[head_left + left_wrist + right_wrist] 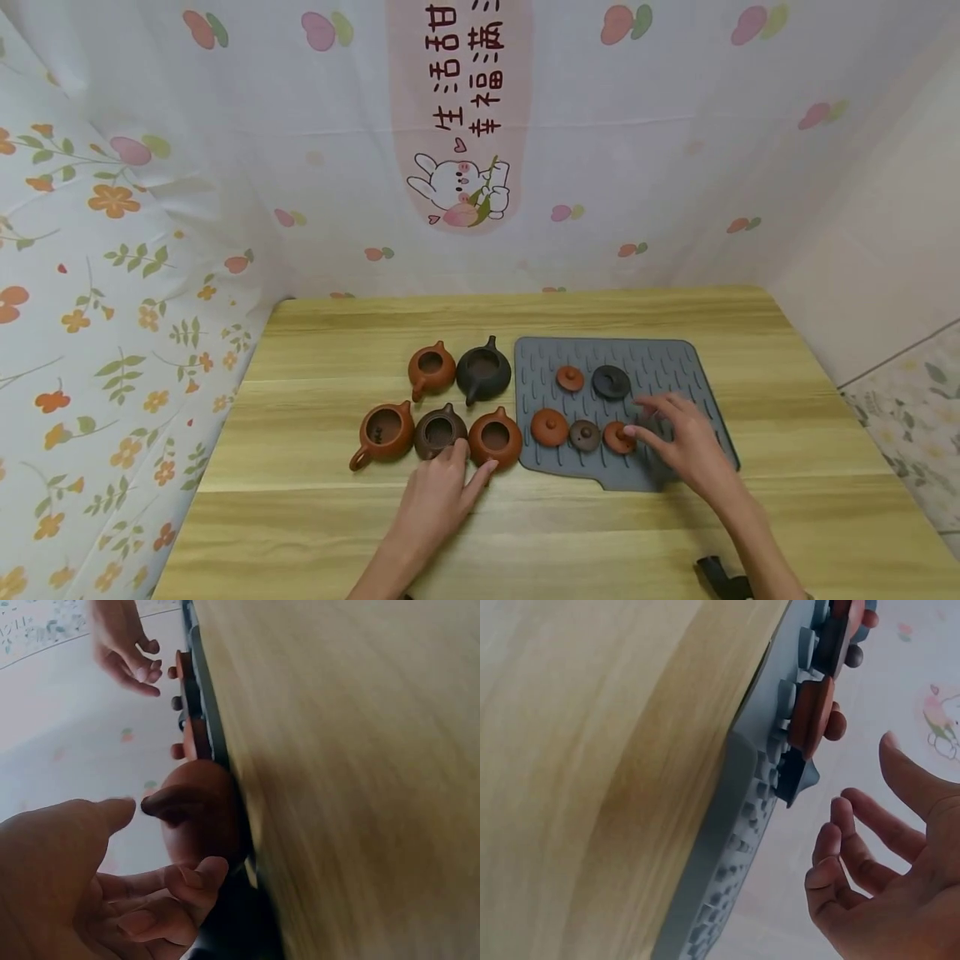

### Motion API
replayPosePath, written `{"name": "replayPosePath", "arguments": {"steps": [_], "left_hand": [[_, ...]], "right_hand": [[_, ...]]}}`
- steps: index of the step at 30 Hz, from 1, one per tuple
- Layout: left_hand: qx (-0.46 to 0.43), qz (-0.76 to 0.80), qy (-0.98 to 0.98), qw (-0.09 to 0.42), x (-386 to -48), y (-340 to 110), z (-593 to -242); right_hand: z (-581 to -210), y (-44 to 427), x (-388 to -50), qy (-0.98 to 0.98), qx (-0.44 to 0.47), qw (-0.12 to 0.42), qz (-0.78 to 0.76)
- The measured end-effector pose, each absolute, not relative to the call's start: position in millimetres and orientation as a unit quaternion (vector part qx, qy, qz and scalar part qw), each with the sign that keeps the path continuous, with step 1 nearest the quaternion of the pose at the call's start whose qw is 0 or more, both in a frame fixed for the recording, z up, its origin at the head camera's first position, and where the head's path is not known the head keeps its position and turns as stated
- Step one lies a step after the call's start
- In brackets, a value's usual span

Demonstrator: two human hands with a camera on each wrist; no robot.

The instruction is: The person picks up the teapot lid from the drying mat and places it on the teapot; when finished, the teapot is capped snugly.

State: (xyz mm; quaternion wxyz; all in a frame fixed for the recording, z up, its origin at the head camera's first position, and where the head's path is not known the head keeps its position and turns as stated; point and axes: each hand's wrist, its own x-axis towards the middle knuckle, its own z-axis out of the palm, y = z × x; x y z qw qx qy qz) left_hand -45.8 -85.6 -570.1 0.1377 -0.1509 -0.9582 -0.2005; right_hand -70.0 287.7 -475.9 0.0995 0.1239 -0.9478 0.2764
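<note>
My left hand [438, 492] is at the near side of a reddish-brown lidless teapot [495, 442]. In the left wrist view the thumb comes close to the teapot's handle [176, 801], with the fingers lower down and nothing gripped. A dark brown teapot [440, 433] stands just left of it, partly behind the fingers. Over the grey mat [652, 475], my right hand [686, 446] hovers with thumb and fingers apart. It is nearest to an orange-brown lid [619, 437], which lies on the mat; the right wrist view shows a gap between hand and lid [810, 716].
Three other lidless teapots stand near: orange [432, 368], black [483, 372] and brown [386, 433]. More lids lie on the mat: two orange [570, 378], one dark brown [585, 435], one black [611, 382]. A black object [722, 577] sits by the right forearm.
</note>
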Motion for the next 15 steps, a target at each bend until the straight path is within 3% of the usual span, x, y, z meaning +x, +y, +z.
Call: {"name": "replayPosePath", "arguments": {"steps": [4,9,11,15], "left_hand": [[-0.155,-0.206,-0.958,0.127,-40,-78,-545],[-0.173,-0.186,-0.948,0.190,-35,-70,-520],[-0.174,-0.173,-0.948,0.202,-38,-70,-535],[-0.165,-0.161,-0.956,0.179,-44,-68,-552]], "right_hand": [[-480,287,-71,-0.950,0.114,0.073,0.281],[-484,286,-73,-0.948,0.100,0.035,0.301],[-487,287,-74,-0.944,0.101,0.029,0.312],[-491,288,-76,-0.935,0.101,0.015,0.339]]}}
